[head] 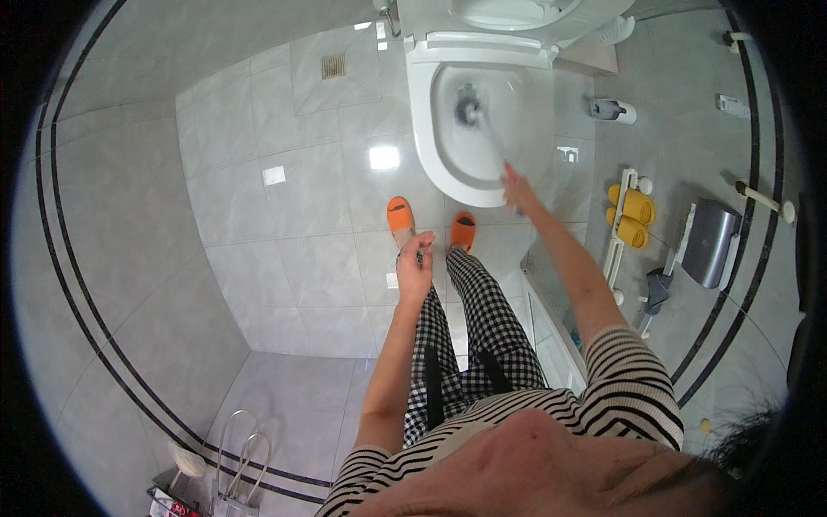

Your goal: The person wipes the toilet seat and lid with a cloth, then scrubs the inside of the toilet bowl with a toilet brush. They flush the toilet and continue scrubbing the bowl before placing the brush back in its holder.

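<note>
My right hand (519, 190) is closed around the pale handle of a toilet brush (493, 139), just over the front right rim of a white toilet bowl (423, 129). The brush slants down into the bowl. Its head lies by the dark drain opening and is blurred, so its bristles are hard to make out. Above my left foot, my left hand (415, 268) hangs in the air, fingers loosely bent and nothing in them. Behind the bowl, the toilet seat (517, 26) stands raised.
Orange slippers (399, 210) are on my feet, on grey floor tiles (303, 207). A floor drain (333, 66) lies left of the toilet. Along the right wall are a dark-and-white bottle-like container (612, 111), yellow slippers (632, 220) on a rack, and a grey box (711, 242).
</note>
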{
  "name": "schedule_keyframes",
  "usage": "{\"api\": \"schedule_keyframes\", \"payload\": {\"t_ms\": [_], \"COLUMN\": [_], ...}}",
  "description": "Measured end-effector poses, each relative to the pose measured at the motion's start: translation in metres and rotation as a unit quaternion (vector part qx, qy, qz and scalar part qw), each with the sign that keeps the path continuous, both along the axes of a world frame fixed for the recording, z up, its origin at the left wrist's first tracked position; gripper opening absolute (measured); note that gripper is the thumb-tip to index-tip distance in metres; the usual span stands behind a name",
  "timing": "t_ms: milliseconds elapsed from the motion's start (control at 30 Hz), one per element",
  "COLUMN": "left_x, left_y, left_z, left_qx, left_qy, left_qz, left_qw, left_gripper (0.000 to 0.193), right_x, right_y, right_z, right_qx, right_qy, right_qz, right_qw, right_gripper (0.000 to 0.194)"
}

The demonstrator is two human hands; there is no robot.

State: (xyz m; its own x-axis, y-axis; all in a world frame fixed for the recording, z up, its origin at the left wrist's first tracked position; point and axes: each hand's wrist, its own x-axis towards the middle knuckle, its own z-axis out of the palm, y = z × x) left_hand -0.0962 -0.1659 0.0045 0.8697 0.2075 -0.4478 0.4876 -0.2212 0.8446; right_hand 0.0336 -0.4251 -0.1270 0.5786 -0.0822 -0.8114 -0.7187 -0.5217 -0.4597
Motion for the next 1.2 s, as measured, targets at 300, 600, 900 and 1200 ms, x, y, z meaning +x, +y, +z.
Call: {"api": "schedule_keyframes", "payload": {"t_ms": [300, 600, 900, 1200], "left_x": [0.023, 0.023, 0.030, 0.036], "left_y": [-0.025, -0.037, -0.026, -0.020], "left_z": [0.011, 0.013, 0.010, 0.021], "left_qx": [0.000, 0.000, 0.023, -0.002], "left_qy": [-0.028, -0.019, -0.026, 0.002], "left_qz": [-0.063, -0.077, -0.081, -0.073], "left_qw": [0.998, 0.997, 0.996, 0.997], "left_gripper": [0.021, 0.020, 0.025, 0.025], "right_x": [0.037, 0.063, 0.060, -0.014], "right_y": [0.088, 0.083, -0.026, -0.065], "right_z": [0.026, -0.001, -0.046, 0.026], "right_qx": [0.339, 0.300, -0.259, -0.130], "right_qy": [0.146, 0.113, -0.077, -0.039], "right_qz": [-0.484, -0.474, 0.313, 0.294], "right_qw": [0.794, 0.820, 0.911, 0.946], "right_gripper": [0.045, 0.049, 0.060, 0.059]}}
